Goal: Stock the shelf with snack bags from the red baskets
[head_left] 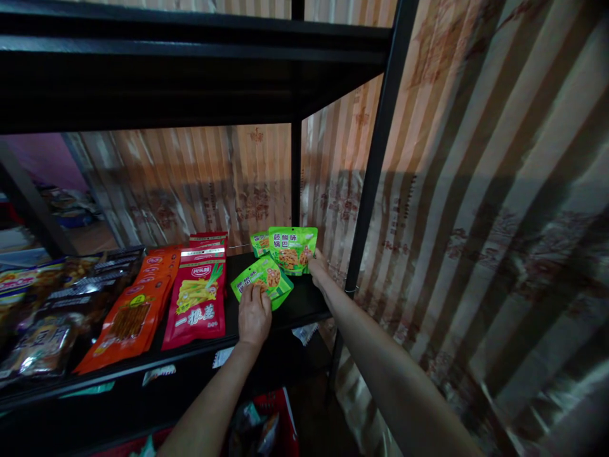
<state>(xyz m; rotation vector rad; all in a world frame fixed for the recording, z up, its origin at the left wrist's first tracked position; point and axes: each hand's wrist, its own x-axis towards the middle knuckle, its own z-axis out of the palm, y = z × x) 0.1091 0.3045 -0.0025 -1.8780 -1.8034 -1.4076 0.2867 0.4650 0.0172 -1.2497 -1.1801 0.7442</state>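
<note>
My left hand has its fingers over the front of a tilted green snack bag, gripping its lower left part. Another green bag shows beneath that one along its lower right edge. My right hand pinches the right edge of an upright green snack bag printed with rice crackers. Behind it, to the left, a further green bag is partly hidden. Left of my left hand, red snack bags lie overlapped in a row. My right thumb and fingertips are partly hidden by the bag.
Orange snack bags and dark packets line the black shelf to the left. A black upper shelf hangs over it. A black post and a striped curtain bound the right side. Below stands a red box with packets.
</note>
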